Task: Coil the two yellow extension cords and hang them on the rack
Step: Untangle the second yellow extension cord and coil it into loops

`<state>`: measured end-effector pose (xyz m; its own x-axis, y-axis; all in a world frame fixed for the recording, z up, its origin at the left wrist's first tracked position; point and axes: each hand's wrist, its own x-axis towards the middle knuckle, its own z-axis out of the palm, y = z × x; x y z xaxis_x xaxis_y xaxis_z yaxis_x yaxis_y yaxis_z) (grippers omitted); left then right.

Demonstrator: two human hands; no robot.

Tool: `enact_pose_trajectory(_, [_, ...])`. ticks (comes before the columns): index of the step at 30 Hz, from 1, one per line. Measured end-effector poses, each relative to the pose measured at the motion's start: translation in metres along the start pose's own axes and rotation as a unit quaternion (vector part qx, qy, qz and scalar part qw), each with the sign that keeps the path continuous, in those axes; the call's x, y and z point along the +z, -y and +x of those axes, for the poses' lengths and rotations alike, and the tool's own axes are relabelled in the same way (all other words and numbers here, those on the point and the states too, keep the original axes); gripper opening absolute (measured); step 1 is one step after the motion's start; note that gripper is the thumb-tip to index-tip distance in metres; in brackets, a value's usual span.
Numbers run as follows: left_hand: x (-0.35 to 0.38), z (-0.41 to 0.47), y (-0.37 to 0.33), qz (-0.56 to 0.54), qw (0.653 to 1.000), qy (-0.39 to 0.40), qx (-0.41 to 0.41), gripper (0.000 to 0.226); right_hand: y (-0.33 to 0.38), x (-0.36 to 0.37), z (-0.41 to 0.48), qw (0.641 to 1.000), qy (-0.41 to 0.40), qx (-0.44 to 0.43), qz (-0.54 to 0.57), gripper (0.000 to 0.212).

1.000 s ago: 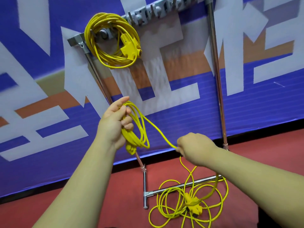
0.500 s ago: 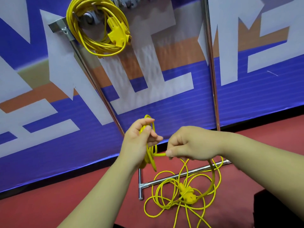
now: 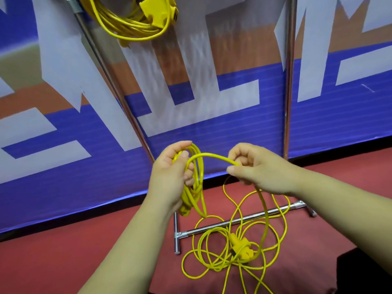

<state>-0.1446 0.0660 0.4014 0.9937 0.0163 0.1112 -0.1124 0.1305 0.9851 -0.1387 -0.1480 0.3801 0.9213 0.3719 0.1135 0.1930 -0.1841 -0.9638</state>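
Yellow, thin and glossy, the loose extension cord (image 3: 212,154) runs through both of my grips. My left grip (image 3: 169,172) is curled round a small bundle of loops (image 3: 199,177) that hang down past my palm, with a thicker yellow end piece (image 3: 184,211) at the bottom of the bundle (partly hidden behind my wrist, so I cannot tell which end it is). From the top of the bundle one strand arches across to my right grip (image 3: 258,168), where the thumb and curled fingers pinch it. Below that grip the strand drops in a long curve to the red floor (image 3: 74,251). There the rest of the cord lies in a loose tangle of overlapping rings, some of them lying across the chrome base bar (image 3: 244,219). A chunky yellow connector (image 3: 238,246) sits in the middle of the tangle, just in front of the bar.

The other extension cord (image 3: 131,31) is coiled and hangs high on the rack (image 3: 289,81) at the top edge of the view, its strands gathered into one neat loop with a blocky yellow socket (image 3: 158,9) against them. Behind the rack's two chrome uprights stands a blue, white and orange banner (image 3: 212,128).
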Motion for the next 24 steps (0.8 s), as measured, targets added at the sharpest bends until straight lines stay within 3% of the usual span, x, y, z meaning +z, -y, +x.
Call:
enact_pose_trajectory(6, [-0.035,0.012,0.000,-0.004,0.999,0.016,-0.033,0.023,-0.021,0.018,0.015,0.992,-0.124,0.012,0.029,0.009])
enact_pose_trajectory(9, [-0.042,0.015,0.005,0.070,0.997,0.026,-0.030,0.024,-0.022,0.010,0.026,0.977,-0.185,-0.021,-0.101,0.009])
enact_pose_trajectory(12, [-0.047,0.019,0.011,0.096,0.995,0.018,-0.029,0.026,-0.023,0.002,0.029,0.966,-0.111,-0.048,-0.230,0.007])
enact_pose_trajectory(16, [-0.047,0.021,0.015,0.080,0.996,0.023,-0.042,0.027,-0.022,0.010,0.031,0.950,0.029,-0.076,-0.300,0.005])
enact_pose_trajectory(20, [-0.040,0.019,0.021,0.081,0.994,0.048,-0.060,0.026,-0.010,0.019,0.034,0.945,0.098,-0.090,-0.300,0.007])
enact_pose_trajectory(24, [-0.031,0.016,0.025,0.084,0.991,0.074,-0.077,0.024,-0.004,0.021,0.036,0.965,0.097,-0.064,-0.233,0.010])
